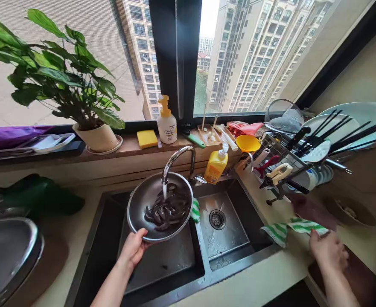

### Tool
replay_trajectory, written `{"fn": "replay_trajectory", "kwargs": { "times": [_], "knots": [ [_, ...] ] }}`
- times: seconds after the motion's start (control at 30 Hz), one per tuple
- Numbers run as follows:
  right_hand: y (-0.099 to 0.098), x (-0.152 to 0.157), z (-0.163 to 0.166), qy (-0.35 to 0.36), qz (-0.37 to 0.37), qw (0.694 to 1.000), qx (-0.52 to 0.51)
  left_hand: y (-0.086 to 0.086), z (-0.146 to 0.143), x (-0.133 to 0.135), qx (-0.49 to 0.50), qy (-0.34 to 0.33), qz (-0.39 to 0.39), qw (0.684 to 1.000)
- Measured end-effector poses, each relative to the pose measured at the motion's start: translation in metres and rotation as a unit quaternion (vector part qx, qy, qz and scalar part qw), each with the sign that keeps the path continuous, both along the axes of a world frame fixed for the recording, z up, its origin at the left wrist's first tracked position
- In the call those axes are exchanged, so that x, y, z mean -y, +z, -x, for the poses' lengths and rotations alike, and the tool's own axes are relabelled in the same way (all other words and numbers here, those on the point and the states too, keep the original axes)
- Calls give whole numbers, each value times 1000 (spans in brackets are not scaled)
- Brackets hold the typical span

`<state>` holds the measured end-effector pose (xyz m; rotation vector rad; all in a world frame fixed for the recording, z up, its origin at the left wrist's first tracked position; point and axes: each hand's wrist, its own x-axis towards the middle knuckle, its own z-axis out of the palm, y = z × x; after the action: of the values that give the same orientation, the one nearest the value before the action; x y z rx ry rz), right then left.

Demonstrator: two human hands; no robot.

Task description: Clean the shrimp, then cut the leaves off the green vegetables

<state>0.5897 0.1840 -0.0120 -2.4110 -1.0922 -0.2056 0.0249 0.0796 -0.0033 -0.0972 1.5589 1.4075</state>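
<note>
Left hand (135, 248) curled, right (330, 250) (seemingly) too.

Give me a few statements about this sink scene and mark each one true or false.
1. The left hand grips the metal bowl by its rim. True.
2. The faucet is off. False: water runs from the faucet.
3. The right hand holds the yellow soap bottle. False: the right hand is at a green-and-white cloth.
4. A yellow sponge lies beside the plant pot. True.
5. The dark pieces lie loose in the right basin. False: the dark pieces are in the bowl.

head view | above sink (203, 238) | looking forward and down, toward window (165, 55) | close range
</note>
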Motion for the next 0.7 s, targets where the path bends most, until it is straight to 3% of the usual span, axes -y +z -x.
{"fn": "replay_trajectory", "kwargs": {
  "times": [0.1, 0.17, 0.23, 0.27, 0.37, 0.43, 0.5, 0.6, 0.7],
  "knots": [
    [11, -12, 52, 94, -128, 982, 100, -4, -13, -11, -3, 26, 5, 1000],
    [18, -24, 106, 229, -140, 961, 69, -10, -20, -15, 7, 15, 20, 1000],
    [21, -30, 174, 401, -75, 910, -78, -13, -19, -12, 13, -11, 31, 999],
    [22, -29, 210, 447, -23, 877, -174, -11, -16, -7, 12, -26, 36, 999],
    [18, -16, 306, 461, 174, 744, -452, 0, 6, 11, -7, -69, 41, 997],
    [11, -5, 347, 458, 257, 683, -508, 7, 22, 21, -25, -92, 37, 995],
    [-1, 5, 368, 461, 238, 681, -517, 10, 35, 25, -66, -106, 12, 992],
    [-22, 18, 378, 428, 163, 716, -527, 2, 42, 24, -156, -98, -28, 983],
    [-39, 28, 380, 391, 186, 728, -531, -11, 40, 20, -184, -80, -27, 979]
  ]
}}
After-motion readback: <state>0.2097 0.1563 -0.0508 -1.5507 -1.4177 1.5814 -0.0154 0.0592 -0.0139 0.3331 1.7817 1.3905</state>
